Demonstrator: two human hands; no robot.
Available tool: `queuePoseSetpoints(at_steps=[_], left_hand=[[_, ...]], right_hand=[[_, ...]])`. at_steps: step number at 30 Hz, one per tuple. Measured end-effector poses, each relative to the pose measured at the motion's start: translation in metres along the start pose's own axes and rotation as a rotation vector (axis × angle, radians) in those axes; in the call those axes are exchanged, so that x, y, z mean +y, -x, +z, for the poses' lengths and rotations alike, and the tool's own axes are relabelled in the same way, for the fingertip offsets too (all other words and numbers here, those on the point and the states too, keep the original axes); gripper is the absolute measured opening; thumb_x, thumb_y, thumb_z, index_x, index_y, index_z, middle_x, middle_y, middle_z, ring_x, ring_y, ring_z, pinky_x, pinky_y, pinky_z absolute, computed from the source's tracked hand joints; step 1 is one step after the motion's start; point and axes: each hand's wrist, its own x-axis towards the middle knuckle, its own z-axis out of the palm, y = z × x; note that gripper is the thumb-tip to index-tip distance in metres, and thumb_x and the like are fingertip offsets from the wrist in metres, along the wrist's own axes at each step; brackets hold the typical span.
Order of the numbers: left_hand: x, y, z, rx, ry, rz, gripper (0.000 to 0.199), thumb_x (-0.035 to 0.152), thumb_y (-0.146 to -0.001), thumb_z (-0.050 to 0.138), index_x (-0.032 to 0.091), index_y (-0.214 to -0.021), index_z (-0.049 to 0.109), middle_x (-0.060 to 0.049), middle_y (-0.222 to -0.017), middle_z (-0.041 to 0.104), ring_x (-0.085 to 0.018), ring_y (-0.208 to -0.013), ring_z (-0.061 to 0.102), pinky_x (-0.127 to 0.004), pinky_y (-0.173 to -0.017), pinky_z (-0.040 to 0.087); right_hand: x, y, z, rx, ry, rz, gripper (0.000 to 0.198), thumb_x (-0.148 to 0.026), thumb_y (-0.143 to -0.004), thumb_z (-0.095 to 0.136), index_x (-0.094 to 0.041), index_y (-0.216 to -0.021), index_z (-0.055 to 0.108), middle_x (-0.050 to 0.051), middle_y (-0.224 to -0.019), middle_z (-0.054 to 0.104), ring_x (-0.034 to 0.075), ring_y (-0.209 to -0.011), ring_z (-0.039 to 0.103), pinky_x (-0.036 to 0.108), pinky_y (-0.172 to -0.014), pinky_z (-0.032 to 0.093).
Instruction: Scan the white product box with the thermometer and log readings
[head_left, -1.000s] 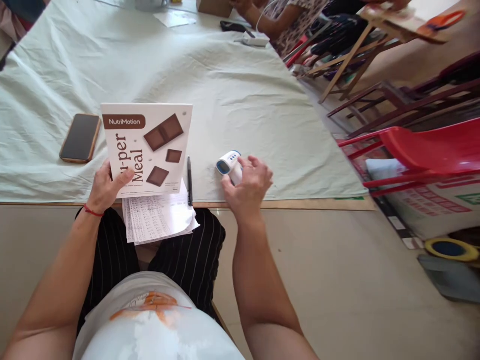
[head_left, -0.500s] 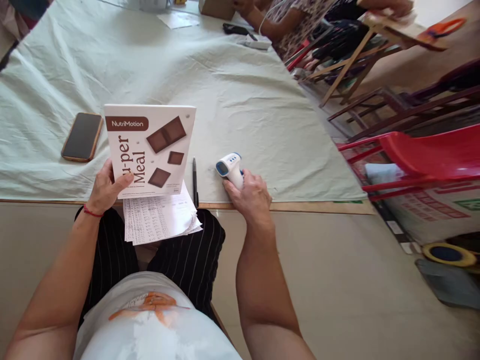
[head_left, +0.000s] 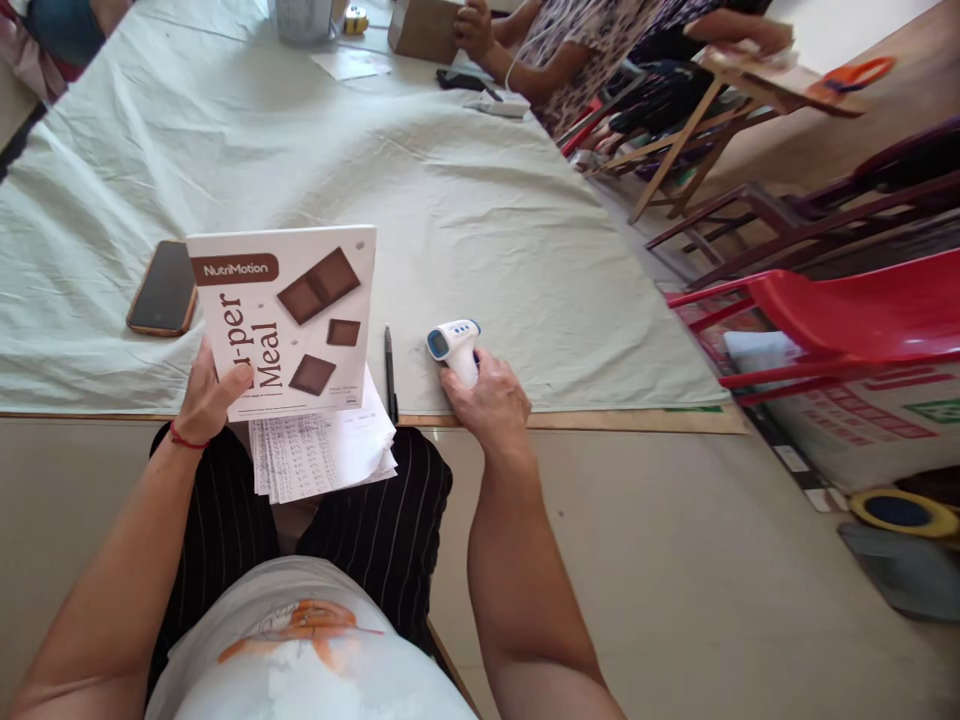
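Note:
My left hand (head_left: 206, 395) grips the lower left edge of a white box (head_left: 307, 350) printed "NutriMotion" with brown chocolate squares, its thumb across the front. Below the box, a stack of handwritten papers (head_left: 322, 455) sticks out past the table edge; its upper part is hidden. My right hand (head_left: 491, 395) is wrapped round the handle of a white and blue infrared thermometer (head_left: 455, 345), close to the table's front edge. Between the two lies a black pen (head_left: 390, 375). Left of the box is a phone (head_left: 163, 290), partly covered by it.
A pale cloth (head_left: 525, 260) covers the table. At its far side are a cardboard box (head_left: 424, 28), a yellow tape measure (head_left: 355, 20) and a white plug strip (head_left: 499, 103). Another person's hand (head_left: 474, 28) is by that box. A red chair (head_left: 847, 320) stands at the right.
The box in my left hand has shifted slightly left and lower in view. My right hand still holds the thermometer, its head turned a little. The whole view has shifted slightly.

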Motion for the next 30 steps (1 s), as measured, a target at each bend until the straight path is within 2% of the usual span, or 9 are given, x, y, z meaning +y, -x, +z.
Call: queuePoseSetpoints(at_steps=[4,7,10,12,14,17,19,23,30], left_hand=[[-0.001,0.0,-0.003,-0.029,-0.108,0.021,0.054,0.054,-0.086,0.083,0.02,-0.124,0.063,-0.011,-0.117,0.074,-0.028,-0.105,0.073,-0.039,-0.087,0.062],[-0.003,0.0,-0.003,-0.04,-0.076,0.073,0.056,0.057,-0.089,0.079,0.021,-0.128,0.061,-0.011,-0.12,0.073,-0.028,-0.106,0.072,-0.039,-0.086,0.062],[-0.002,-0.001,-0.001,-0.061,-0.08,0.097,0.057,0.055,-0.089,0.081,0.022,-0.13,0.061,-0.011,-0.12,0.073,-0.028,-0.106,0.072,-0.04,-0.087,0.063],[0.0,-0.001,0.0,-0.075,-0.067,0.083,0.056,0.053,-0.088,0.082,0.022,-0.13,0.061,-0.01,-0.119,0.074,-0.028,-0.104,0.072,-0.04,-0.084,0.064],[0.001,-0.002,-0.001,-0.082,-0.057,0.064,0.056,0.051,-0.087,0.084,0.021,-0.128,0.062,-0.01,-0.119,0.074,-0.027,-0.102,0.073,-0.038,-0.081,0.064],[0.0,-0.002,-0.004,-0.077,-0.08,0.052,0.053,0.049,-0.085,0.085,0.02,-0.124,0.064,-0.01,-0.116,0.074,-0.026,-0.099,0.072,-0.036,-0.077,0.062],[0.0,-0.002,-0.005,-0.082,-0.08,0.038,0.053,0.049,-0.084,0.086,0.019,-0.122,0.064,-0.01,-0.113,0.074,-0.025,-0.095,0.072,-0.035,-0.074,0.061],[0.001,-0.003,-0.005,-0.096,-0.055,0.018,0.056,0.05,-0.083,0.087,0.019,-0.123,0.063,-0.01,-0.112,0.075,-0.025,-0.093,0.073,-0.036,-0.074,0.061],[0.002,-0.002,-0.006,-0.083,-0.096,-0.009,0.058,0.054,-0.081,0.087,0.02,-0.123,0.064,-0.01,-0.114,0.075,-0.027,-0.096,0.072,-0.038,-0.078,0.06]], right_hand=[[-0.002,0.0,0.002,0.033,-0.239,0.064,0.052,-0.045,-0.081,0.065,-0.017,-0.125,0.068,0.018,-0.116,0.072,0.035,-0.109,0.064,0.047,-0.091,0.051],[-0.016,0.015,-0.004,0.115,-0.72,0.137,0.052,-0.051,-0.071,0.074,-0.019,-0.112,0.068,0.01,-0.102,0.072,0.026,-0.091,0.065,0.043,-0.084,0.052],[-0.043,0.047,-0.022,0.176,-1.303,0.081,0.043,-0.053,-0.07,0.08,-0.024,-0.096,0.064,0.0,-0.086,0.063,0.014,-0.071,0.056,0.031,-0.069,0.049],[-0.061,0.075,-0.038,0.017,-1.614,0.015,0.042,-0.049,-0.068,0.086,-0.026,-0.096,0.065,-0.002,-0.082,0.061,0.012,-0.066,0.053,0.026,-0.06,0.046],[-0.077,0.103,-0.051,-0.26,-1.786,-0.007,0.045,-0.048,-0.07,0.087,-0.029,-0.105,0.067,-0.003,-0.076,0.059,0.012,-0.06,0.05,0.025,-0.051,0.041],[-0.093,0.135,-0.053,-0.716,-1.827,0.024,0.049,-0.05,-0.072,0.088,-0.026,-0.11,0.068,-0.004,-0.068,0.055,0.011,-0.053,0.046,0.025,-0.046,0.036],[-0.099,0.147,-0.045,-0.848,-1.768,0.041,0.047,-0.053,-0.071,0.088,-0.023,-0.102,0.068,-0.004,-0.065,0.055,0.011,-0.053,0.046,0.026,-0.048,0.035],[-0.106,0.154,-0.025,-0.831,-1.65,0.063,0.041,-0.055,-0.073,0.085,-0.021,-0.084,0.065,-0.003,-0.063,0.056,0.011,-0.054,0.048,0.028,-0.052,0.037],[-0.112,0.151,-0.022,-0.792,-1.551,0.11,0.032,-0.046,-0.073,0.08,-0.022,-0.086,0.062,-0.004,-0.066,0.057,0.01,-0.055,0.046,0.028,-0.053,0.038]])
